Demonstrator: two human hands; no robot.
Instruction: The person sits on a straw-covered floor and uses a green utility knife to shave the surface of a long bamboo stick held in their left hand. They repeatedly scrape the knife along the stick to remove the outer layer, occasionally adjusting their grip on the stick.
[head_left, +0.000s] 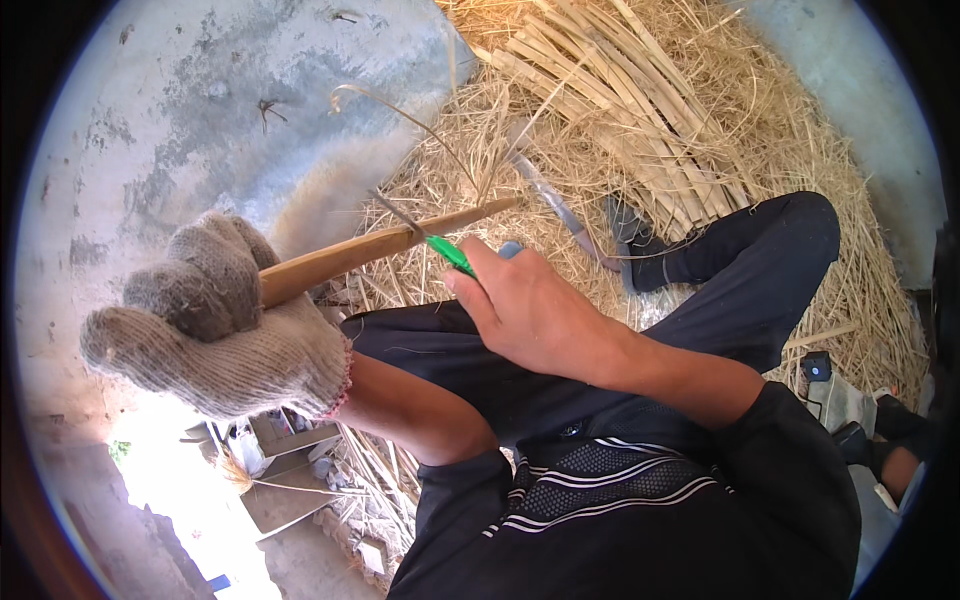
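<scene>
My left hand (190,310), in a grey knitted work glove, is closed around the thick end of a long tan strip (330,262) that looks like split bamboo or wood. The strip slants up to the right and narrows to a point. My bare right hand (535,310) grips the green handle of a knife (452,254). Its thin blade crosses the strip past the middle, seemingly touching it. A fine curled shaving (430,130) rises beyond the strip; where it is attached I cannot tell.
Split strips (620,100) lie bundled on straw-like shavings (840,240). Near my shoe (632,245) rests a long-bladed tool (550,198). A stained pale wall (200,100) stands at left. A small black device (817,366) and part of another person's arm (897,470) show at right.
</scene>
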